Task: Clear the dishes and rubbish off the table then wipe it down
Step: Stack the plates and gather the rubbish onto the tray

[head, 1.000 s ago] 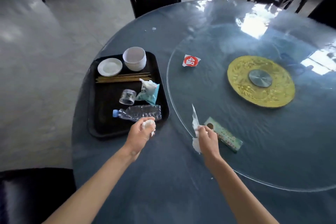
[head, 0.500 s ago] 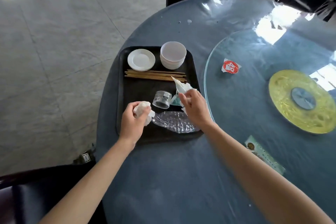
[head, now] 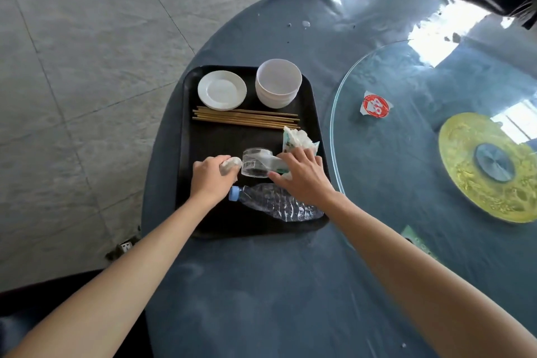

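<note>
Black tray [head: 186,154] sits at the bench's [head: 261,285] left edge, and both your hands are over it. Your left hand [head: 207,180] has its fingers curled tight around a crumpled tissue [head: 231,165]. Your right hand [head: 302,177] lies with fingers spread over wrappers [head: 296,139], beside a clear cup [head: 255,164] and above a crushed bottle [head: 279,203].

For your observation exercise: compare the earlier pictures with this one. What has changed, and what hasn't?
The right hand carried a white wrapper from the glass turntable to the black tray and now rests on the rubbish there. The left hand still grips its crumpled tissue. Dishes, chopsticks and bottle stayed put.
</note>
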Demonstrator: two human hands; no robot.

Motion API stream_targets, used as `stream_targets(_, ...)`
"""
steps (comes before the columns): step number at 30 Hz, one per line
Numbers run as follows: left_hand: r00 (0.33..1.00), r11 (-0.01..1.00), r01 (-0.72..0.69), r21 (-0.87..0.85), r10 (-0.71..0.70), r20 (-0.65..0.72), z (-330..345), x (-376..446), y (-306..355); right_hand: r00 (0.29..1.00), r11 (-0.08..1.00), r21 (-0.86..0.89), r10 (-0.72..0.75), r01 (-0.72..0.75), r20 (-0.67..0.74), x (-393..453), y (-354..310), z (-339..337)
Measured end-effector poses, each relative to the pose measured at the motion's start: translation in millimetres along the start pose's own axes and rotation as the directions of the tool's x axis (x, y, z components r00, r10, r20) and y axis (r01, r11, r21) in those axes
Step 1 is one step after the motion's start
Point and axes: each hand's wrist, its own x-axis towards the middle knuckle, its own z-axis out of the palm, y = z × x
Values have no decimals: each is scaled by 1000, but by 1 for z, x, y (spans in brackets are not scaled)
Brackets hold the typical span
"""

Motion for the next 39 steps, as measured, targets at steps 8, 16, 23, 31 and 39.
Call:
stream_targets(8,993,994,-106,-4,106,57,-10,-10,-7,989,997,37,-61,67,-137,-16,6,-6)
stream_targets(16,974,995,-86,-45,93,204,-27,-29,-8,984,994,104,-12,31,-176,-54,-3,-31)
stream_targets(23,951,952,-295,80,284,126,-47,-78,3,969,993,117,61,-33,-241,-116,-21,-48)
stream_targets(31,874,863,-481,155,458,164,-53,-178,22,932,979,157,172,-127,-320,-236,-30,-62)
stream_targets(39,777,780,-609,141,552,303,-7,-300,54,835,931,231,358,-283,-418,-404,-26,-78)
